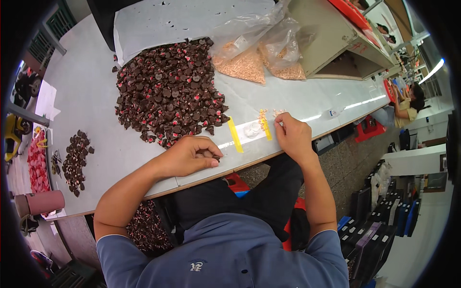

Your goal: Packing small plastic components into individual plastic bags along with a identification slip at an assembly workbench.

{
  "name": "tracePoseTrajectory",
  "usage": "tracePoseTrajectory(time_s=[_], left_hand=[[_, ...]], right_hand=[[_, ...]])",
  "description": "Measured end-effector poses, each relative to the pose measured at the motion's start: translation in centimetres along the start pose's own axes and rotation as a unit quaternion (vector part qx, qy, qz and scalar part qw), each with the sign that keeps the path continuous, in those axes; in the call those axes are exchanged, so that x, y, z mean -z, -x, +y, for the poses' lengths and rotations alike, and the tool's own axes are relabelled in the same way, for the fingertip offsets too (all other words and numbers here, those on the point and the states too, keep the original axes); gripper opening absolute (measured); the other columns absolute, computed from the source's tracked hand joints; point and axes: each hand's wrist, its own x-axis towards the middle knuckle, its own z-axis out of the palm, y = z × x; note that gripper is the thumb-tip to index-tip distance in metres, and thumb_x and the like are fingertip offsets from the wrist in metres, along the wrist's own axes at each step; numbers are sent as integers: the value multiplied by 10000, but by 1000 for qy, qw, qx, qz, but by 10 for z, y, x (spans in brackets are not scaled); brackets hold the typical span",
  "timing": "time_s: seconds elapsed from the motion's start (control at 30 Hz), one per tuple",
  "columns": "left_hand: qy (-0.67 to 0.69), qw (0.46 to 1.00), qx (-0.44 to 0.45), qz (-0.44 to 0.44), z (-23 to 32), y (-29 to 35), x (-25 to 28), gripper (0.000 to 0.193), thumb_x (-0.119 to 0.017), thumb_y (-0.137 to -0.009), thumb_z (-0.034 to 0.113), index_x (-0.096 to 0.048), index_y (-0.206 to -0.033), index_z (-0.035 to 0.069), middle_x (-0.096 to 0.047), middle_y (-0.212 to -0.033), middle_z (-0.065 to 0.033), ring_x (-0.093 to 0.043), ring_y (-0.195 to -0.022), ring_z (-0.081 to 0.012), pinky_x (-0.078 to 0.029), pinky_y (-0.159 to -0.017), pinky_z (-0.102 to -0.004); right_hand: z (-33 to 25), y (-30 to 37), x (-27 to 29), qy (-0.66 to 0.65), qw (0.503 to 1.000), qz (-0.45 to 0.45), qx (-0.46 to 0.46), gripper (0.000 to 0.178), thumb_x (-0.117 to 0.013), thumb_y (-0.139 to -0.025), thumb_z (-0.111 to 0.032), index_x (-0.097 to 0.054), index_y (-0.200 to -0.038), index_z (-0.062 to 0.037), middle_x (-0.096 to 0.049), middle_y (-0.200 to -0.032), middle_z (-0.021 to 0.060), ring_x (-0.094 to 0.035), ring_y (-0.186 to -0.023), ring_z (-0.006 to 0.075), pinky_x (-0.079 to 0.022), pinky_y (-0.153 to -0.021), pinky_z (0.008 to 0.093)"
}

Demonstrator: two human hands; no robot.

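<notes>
Pinching a small dark piece (217, 159) between thumb and fingers, our left hand (191, 154) sits in the lower middle of the frame, just below the large heap of dark pieces (163, 96), many showing red spots. Our right hand (294, 137), right of centre, has its thumb and forefinger pressed together beside a few pale bits (278, 113); we cannot tell whether anything is caught between them.

Between the hands we see two yellow strips (235, 134) on the tabletop (101, 101), with a clear round item (252, 129) between them and pale crumbs along the right-hand one. At upper centre we have two clear bags (240, 65) of pale orange bits, next to a greenish-grey box (336, 48). A smaller dark heap (77, 161) lies at lower left, near a pink cylinder (45, 202).
</notes>
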Motion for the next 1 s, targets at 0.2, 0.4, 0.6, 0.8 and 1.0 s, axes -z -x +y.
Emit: tracePoseTrajectory(time_s=[0.2,0.4,0.6,0.8,1.0], left_hand=[[2,1000,-12,0,-1,0,2,183,-716,-875,29,-672,-1049,-3,-650,-1016,-36,-616,-948,-82,-511,-830,-222],[4,1000,-16,-2,-2,0,2,194,-721,-876,43,-667,-1054,-10,-652,-1024,-48,-626,-959,-94,-517,-845,-231],[4,1000,-24,0,-2,-1,1,198,-717,-882,50,-664,-1063,-10,-665,-1026,-56,-634,-963,-97,-524,-854,-235],[84,996,33,-11,3,-2,3,198,-698,-891,28,-660,-1075,-32,-697,-1026,-87,-674,-947,-121,-541,-862,-254],[89,996,15,-10,-3,-3,4,223,-688,-901,51,-655,-1098,-48,-703,-988,-79,-666,-916,-99,-531,-830,-233]], right_hand=[[1,-11,2,56,998,-18,28,67,-658,-856,-122,-622,-881,-71,-656,-675,120,-658,-607,308,-506,-550,405],[3,-16,0,80,995,-34,48,74,-661,-845,-115,-615,-866,-61,-655,-675,123,-651,-599,314,-505,-545,403],[-6,-8,9,12,998,-29,56,82,-670,-834,-94,-612,-883,-62,-652,-682,126,-647,-597,314,-501,-542,392],[-8,-11,6,-44,988,-74,125,74,-661,-839,-75,-619,-899,-66,-648,-701,116,-644,-619,308,-490,-561,388],[-9,-16,11,-45,988,-134,59,66,-671,-826,-79,-615,-857,-63,-620,-649,96,-623,-584,267,-474,-554,368]])
